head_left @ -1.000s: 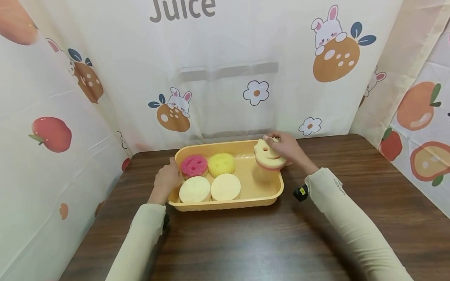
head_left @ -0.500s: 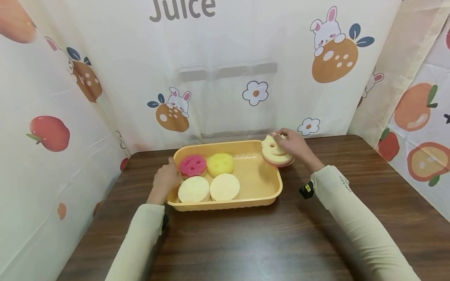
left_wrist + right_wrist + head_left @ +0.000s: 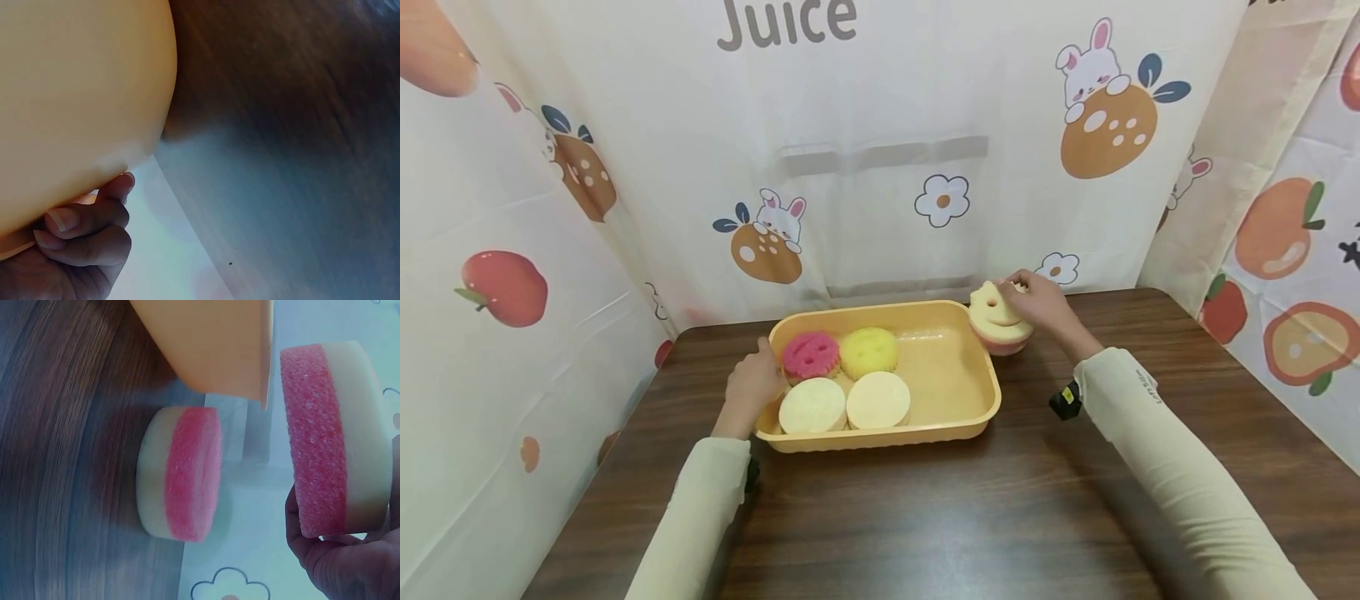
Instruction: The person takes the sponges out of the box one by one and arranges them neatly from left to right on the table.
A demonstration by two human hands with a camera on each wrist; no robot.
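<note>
My right hand holds a round sponge above the table, just past the right end of a yellow tray. Its cream upper layer has smiley-face cutouts, and its lower layer is pink. In the right wrist view, another round sponge rests on the table beside the tray, pink layer up, below the held sponge. My left hand grips the tray's left rim, with curled fingers at the edge. Inside the tray sit a pink-topped sponge, a yellow one and two cream ones.
The wooden table extends in front of the tray and to both sides. A printed curtain hangs right behind the table, with more printed cloth along the left and right sides.
My right hand has carried the smiley sponge rightward, from over the tray's right part to beyond its right rim. My left hand stays on the rim.
</note>
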